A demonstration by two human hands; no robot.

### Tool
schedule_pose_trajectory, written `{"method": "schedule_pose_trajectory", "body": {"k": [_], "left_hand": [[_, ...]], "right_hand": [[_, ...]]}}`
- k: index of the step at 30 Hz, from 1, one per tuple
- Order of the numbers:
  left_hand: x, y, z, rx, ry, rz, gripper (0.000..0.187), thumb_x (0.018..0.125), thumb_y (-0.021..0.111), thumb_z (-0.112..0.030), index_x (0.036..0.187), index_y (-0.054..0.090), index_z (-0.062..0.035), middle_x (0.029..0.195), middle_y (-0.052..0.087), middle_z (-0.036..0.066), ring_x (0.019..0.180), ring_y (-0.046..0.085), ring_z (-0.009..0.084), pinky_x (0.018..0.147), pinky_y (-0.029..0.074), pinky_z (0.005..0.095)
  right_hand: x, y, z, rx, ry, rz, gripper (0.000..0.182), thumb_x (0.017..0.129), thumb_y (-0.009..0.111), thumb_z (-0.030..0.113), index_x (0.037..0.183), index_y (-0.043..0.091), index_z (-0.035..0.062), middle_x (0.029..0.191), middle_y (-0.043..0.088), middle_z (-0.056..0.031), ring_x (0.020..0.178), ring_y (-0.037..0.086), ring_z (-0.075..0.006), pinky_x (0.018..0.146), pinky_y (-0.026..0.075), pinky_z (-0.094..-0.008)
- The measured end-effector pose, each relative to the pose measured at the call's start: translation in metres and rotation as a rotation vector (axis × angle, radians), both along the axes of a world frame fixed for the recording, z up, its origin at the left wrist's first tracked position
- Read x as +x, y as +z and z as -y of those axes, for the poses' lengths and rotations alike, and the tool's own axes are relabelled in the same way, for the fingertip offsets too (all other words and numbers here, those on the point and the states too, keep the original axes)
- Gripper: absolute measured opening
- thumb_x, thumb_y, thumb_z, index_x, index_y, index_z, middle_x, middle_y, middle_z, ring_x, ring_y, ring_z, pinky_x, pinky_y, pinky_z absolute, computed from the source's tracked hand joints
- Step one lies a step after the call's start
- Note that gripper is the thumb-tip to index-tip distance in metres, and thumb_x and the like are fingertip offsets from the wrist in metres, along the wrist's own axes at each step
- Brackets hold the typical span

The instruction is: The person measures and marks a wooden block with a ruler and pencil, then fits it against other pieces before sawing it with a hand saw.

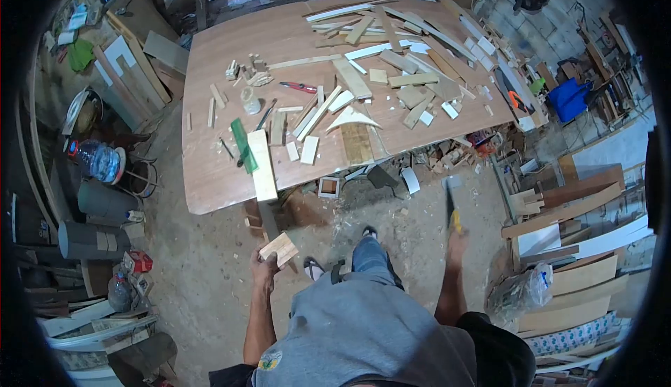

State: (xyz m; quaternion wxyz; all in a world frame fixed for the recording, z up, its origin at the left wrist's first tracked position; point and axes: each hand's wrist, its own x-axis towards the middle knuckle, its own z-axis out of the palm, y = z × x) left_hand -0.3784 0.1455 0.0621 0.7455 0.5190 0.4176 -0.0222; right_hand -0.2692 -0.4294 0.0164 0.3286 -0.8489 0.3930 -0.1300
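My left hand (265, 271) is closed round one end of a short, pale wooden block (281, 249), in front of the table's near edge. In my right hand (456, 242) is the yellow handle of a handsaw (450, 198); its blade points away from me, over the floor to the right. On the tabletop (220, 177), a long light board (262, 167) reaches the near edge, just beyond the left hand. Beside that board lies a green strip (242, 146). A curved, pale wooden piece (351, 118) rests near the middle of the front edge.
Wood offcuts (412, 97) cover much of the table's right half. A red tool (299, 87), a small jar (249, 99) and another saw (516, 100) also lie there. Stacked boards (573, 247) stand at right; a water bottle (98, 161) is at left.
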Motion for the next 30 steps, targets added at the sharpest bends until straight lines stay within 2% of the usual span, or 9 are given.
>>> {"method": "schedule_pose_trajectory", "body": {"k": [3, 5, 8, 9, 11, 15, 18, 24, 30], "left_hand": [[-0.007, -0.005, 0.000, 0.013, 0.015, 0.012, 0.040, 0.096, 0.061, -0.006, 0.134, 0.049, -0.0072, 0.106, 0.065, 0.011, 0.084, 0.069, 0.0219, 0.062, 0.061, 0.0370], [-0.010, -0.012, 0.003, 0.010, 0.017, 0.052, 0.033, 0.099, 0.057, -0.010, 0.131, 0.051, -0.0081, 0.106, 0.068, 0.010, 0.082, 0.070, 0.0224, 0.060, 0.061, 0.0370], [-0.014, -0.001, 0.019, -0.056, 0.104, 0.099, 0.029, 0.099, 0.055, -0.008, 0.128, 0.053, -0.0092, 0.103, 0.068, 0.010, 0.080, 0.071, 0.0209, 0.053, 0.061, 0.0339], [-0.017, 0.001, 0.023, -0.073, 0.089, 0.118, 0.032, 0.099, 0.050, -0.006, 0.130, 0.052, -0.0099, 0.108, 0.069, 0.011, 0.084, 0.072, 0.0218, 0.058, 0.062, 0.0354], [-0.020, 0.017, 0.039, -0.112, 0.155, 0.096, 0.035, 0.098, 0.048, -0.003, 0.132, 0.051, -0.0102, 0.111, 0.068, 0.012, 0.088, 0.072, 0.0227, 0.062, 0.062, 0.0367], [-0.045, 0.035, 0.055, -0.208, 0.104, 0.164, 0.063, 0.090, 0.044, 0.014, 0.147, 0.043, -0.0128, 0.141, 0.054, 0.015, 0.119, 0.062, 0.0327, 0.085, 0.062, 0.0474], [-0.057, 0.058, 0.048, -0.139, 0.110, 0.178, 0.071, 0.084, 0.050, 0.017, 0.147, 0.042, -0.0130, 0.137, 0.056, 0.015, 0.116, 0.063, 0.0279, 0.086, 0.062, 0.0465], [-0.069, 0.103, 0.022, -0.097, 0.092, 0.294, 0.064, 0.085, 0.058, 0.012, 0.143, 0.042, -0.0100, 0.123, 0.065, 0.010, 0.101, 0.069, 0.0226, 0.081, 0.062, 0.0430], [-0.057, 0.103, -0.015, 0.003, -0.030, 0.270, 0.060, 0.090, 0.062, 0.006, 0.143, 0.042, -0.0116, 0.121, 0.068, 0.009, 0.102, 0.069, 0.0214, 0.078, 0.061, 0.0387]], "right_hand": [[-0.063, -0.058, 0.009, 0.379, 0.135, 0.022, 0.042, 0.089, 0.067, 0.034, 0.113, 0.067, -0.0002, 0.098, 0.072, -0.0203, 0.089, 0.071, -0.0359, 0.076, 0.054, -0.0486], [-0.079, -0.095, 0.008, 0.171, 0.211, -0.285, 0.028, 0.084, 0.070, 0.024, 0.097, 0.069, -0.0006, 0.087, 0.072, -0.0142, 0.081, 0.070, -0.0243, 0.070, 0.054, -0.0427], [-0.104, -0.086, -0.043, 0.429, 0.286, -0.097, 0.031, 0.083, 0.077, 0.025, 0.096, 0.068, -0.0023, 0.092, 0.073, -0.0151, 0.084, 0.070, -0.0251, 0.073, 0.055, -0.0406], [-0.102, -0.062, -0.063, 0.105, 0.416, -0.275, 0.032, 0.083, 0.078, 0.022, 0.103, 0.069, -0.0018, 0.092, 0.073, -0.0167, 0.088, 0.070, -0.0266, 0.078, 0.055, -0.0386], [-0.097, -0.029, -0.091, 0.325, 0.512, -0.275, 0.033, 0.084, 0.077, 0.021, 0.107, 0.070, -0.0011, 0.093, 0.073, -0.0182, 0.093, 0.070, -0.0285, 0.081, 0.054, -0.0372], [-0.096, -0.068, -0.101, 0.357, 0.668, -0.229, 0.034, 0.085, 0.077, 0.021, 0.110, 0.070, -0.0017, 0.097, 0.073, -0.0169, 0.090, 0.070, -0.0244, 0.081, 0.054, -0.0369], [-0.092, -0.046, -0.112, 0.438, 0.713, -0.242, 0.024, 0.090, 0.071, 0.012, 0.105, 0.069, -0.0060, 0.088, 0.071, -0.0124, 0.076, 0.065, -0.0180, 0.070, 0.053, -0.0340], [-0.091, -0.059, -0.099, 0.374, 0.875, -0.249, 0.034, 0.089, 0.073, 0.021, 0.107, 0.069, -0.0074, 0.092, 0.073, -0.0163, 0.083, 0.068, -0.0220, 0.076, 0.054, -0.0349], [-0.123, -0.074, -0.099, 0.007, 0.759, -0.593, 0.045, 0.087, 0.075, 0.030, 0.109, 0.068, -0.0090, 0.103, 0.073, -0.0254, 0.094, 0.071, -0.0344, 0.086, 0.054, -0.0390]]}}
